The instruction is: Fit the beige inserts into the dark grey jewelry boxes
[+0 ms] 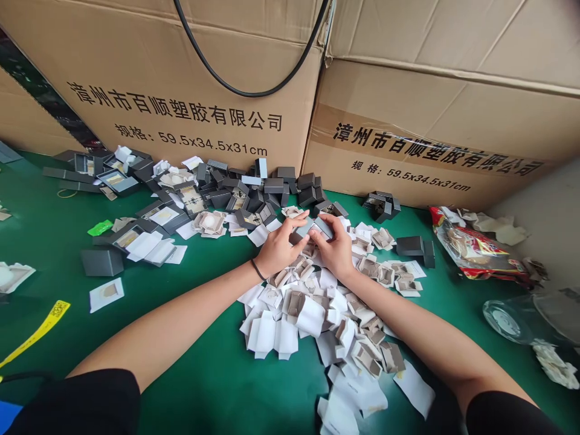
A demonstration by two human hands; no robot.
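Note:
A small dark grey box (304, 231) is held between my two hands, above the middle of the table. My left hand (281, 244) has its fingers curled round the box's left side, thumb toward me. On the other side my right hand (334, 248) grips it with thumb and fingers. My hands cover part of the box, so its inside does not show. Folded white and grey paper inserts (310, 314) lie in a loose heap just beneath and in front of my hands. Behind them, many dark grey boxes (274, 185) are piled, some lying open.
Two large cardboard cartons (190, 72) stand along the back, with a black cable (254, 93) hanging before them. To the right are a red snack packet (480, 248) and a clear glass jar (502, 320). A yellow tag (38, 332) lies at left on the green table (199, 362).

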